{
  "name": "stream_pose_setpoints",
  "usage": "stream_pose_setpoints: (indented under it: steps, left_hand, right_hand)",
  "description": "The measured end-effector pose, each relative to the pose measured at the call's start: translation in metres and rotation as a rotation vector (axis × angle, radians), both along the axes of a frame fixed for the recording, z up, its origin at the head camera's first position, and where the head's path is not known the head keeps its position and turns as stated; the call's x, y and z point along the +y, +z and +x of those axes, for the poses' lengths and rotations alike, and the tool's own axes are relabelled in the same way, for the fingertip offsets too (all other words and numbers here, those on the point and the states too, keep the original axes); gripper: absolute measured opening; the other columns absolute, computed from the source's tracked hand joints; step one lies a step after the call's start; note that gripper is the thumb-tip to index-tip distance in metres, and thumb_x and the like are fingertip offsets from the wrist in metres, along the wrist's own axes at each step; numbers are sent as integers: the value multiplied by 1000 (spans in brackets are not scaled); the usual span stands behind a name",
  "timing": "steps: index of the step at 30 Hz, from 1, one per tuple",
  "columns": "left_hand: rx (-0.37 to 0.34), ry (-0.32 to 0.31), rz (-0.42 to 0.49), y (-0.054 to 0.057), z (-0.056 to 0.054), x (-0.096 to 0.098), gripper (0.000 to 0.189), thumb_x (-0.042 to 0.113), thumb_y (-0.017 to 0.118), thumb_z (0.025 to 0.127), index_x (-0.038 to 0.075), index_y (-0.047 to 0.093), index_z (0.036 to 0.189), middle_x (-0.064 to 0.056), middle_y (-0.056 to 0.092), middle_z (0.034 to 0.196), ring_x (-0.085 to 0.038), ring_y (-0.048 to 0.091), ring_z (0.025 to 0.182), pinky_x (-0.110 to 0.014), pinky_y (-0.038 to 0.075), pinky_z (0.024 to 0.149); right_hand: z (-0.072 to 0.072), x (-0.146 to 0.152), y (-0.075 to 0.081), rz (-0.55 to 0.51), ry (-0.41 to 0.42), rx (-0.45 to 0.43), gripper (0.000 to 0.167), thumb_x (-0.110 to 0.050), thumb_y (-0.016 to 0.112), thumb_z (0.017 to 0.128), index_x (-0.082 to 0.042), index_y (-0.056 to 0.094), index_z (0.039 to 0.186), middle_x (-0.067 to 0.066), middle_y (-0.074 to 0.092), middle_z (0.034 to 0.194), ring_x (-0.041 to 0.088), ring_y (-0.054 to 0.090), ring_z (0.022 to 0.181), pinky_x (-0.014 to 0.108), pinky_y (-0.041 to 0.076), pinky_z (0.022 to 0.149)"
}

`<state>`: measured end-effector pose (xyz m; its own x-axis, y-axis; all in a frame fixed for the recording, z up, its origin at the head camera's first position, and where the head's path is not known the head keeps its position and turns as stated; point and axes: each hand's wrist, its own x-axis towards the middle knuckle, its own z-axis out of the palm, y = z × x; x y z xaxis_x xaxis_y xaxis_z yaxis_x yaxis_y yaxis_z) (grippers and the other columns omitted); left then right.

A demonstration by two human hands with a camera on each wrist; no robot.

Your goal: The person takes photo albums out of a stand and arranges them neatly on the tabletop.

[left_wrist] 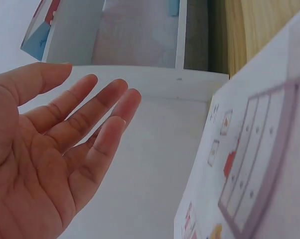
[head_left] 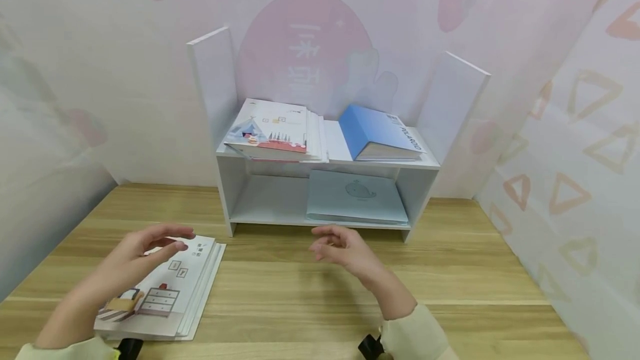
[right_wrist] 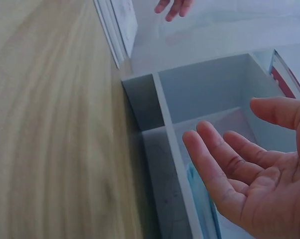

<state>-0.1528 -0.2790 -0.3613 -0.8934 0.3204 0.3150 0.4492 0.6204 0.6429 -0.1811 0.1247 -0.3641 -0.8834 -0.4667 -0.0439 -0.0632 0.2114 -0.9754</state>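
My left hand (head_left: 142,254) hovers over a stack of white books (head_left: 172,293) at the table's left, fingers loosely bent and holding nothing. The top cover carries a drawn chest of drawers, seen close in the left wrist view. My right hand (head_left: 350,251) hangs above the wood in front of the shelf, relaxed, with nothing in it. A small white bookshelf (head_left: 320,222) stands ahead of both hands. On its upper board lie white picture books (head_left: 275,124) at left and a blue book (head_left: 382,132) at right. Light-blue folders (head_left: 357,199) with a whale lie on the lower board.
The wooden table (head_left: 270,304) runs back to a patterned cloth wall (head_left: 165,71). Tall side panels (head_left: 457,104) rise at both ends of the shelf. Another patterned cloth (head_left: 575,182) borders the right side.
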Motion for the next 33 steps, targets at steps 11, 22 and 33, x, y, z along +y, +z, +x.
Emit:
stream_pose_setpoints:
  steps: [11, 22, 33]
  left_hand:
    - [-16, -82, 21, 13, -10, 27, 25, 14, 57, 101, 15, 63, 126, 6, 71, 112, -2, 66, 93, -22, 53, 74]
    - [-49, -114, 55, 14, -21, 51, 23, 16, 56, 102, 15, 65, 123, 3, 71, 112, -1, 65, 99, -24, 53, 77]
    - [-68, -186, 82, 11, -41, 77, 25, 16, 55, 103, 6, 64, 124, -4, 69, 118, -11, 66, 104, -27, 55, 84]
  right_hand:
    - [-7, 22, 20, 25, -74, 89, 49, -21, 59, 101, 4, 47, 142, 27, 62, 125, 23, 66, 104, 36, 54, 94]
    - [-7, 28, 19, 93, -174, 139, 45, -16, 60, 100, 1, 51, 140, 19, 66, 121, 22, 65, 105, 28, 51, 84]
    - [-8, 41, 17, 94, -206, 163, 45, -11, 62, 98, 1, 50, 140, 22, 65, 123, 34, 64, 109, 37, 53, 90]
